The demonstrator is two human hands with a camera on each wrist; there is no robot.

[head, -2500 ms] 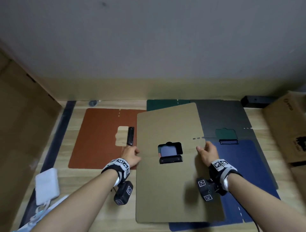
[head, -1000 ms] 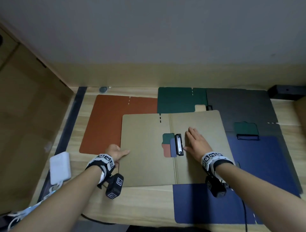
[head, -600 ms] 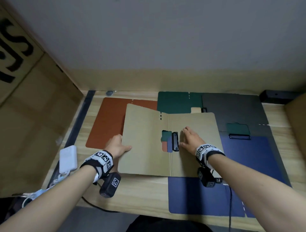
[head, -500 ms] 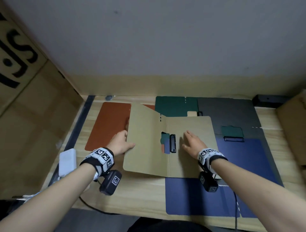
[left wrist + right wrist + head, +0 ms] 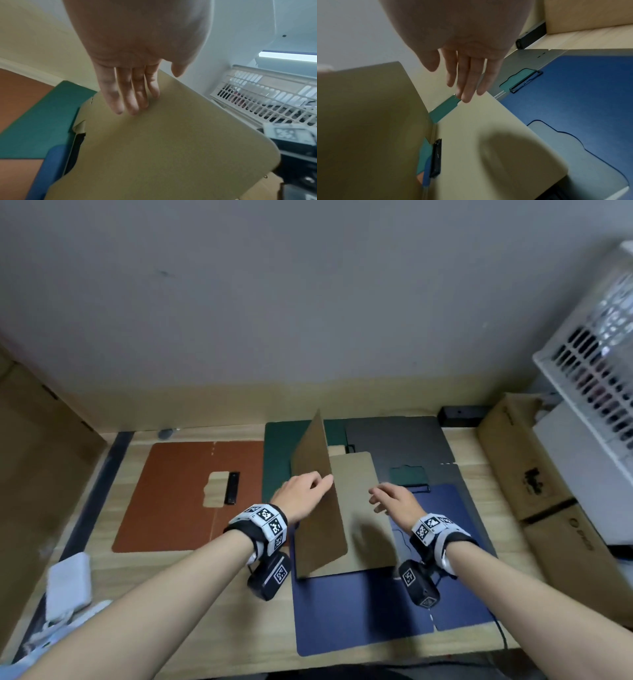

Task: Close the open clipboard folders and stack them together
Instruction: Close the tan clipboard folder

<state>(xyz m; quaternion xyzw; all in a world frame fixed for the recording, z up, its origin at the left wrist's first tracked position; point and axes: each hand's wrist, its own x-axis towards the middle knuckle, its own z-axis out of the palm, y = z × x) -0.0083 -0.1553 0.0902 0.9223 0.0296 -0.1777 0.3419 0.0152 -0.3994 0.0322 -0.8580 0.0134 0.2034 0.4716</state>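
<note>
A tan clipboard folder (image 5: 359,508) lies on the blue folder (image 5: 376,611), its right half flat on it. Its left cover (image 5: 317,501) stands almost upright, tipped toward the right. My left hand (image 5: 308,491) presses the outside of that cover with straight fingers (image 5: 132,106), the thumb at the cover's edge. My right hand (image 5: 383,499) hovers open just over the flat half, fingers straight (image 5: 465,92). The tan folder's black clip (image 5: 435,158) sits beside the spine. An open rust-brown folder (image 5: 178,494), a green one (image 5: 277,470) and a grey one (image 5: 394,440) lie flat around it.
Cardboard boxes (image 5: 534,484) and a white slatted crate (image 5: 599,378) stand at the right. A black bar (image 5: 462,416) lies at the back edge. A white power bank (image 5: 70,583) with a cable sits front left, beside a cardboard wall (image 5: 41,457).
The tan folder's left cover has swung up from flat to almost upright, pushed by my left hand. My right hand has lifted off the flat right half.
</note>
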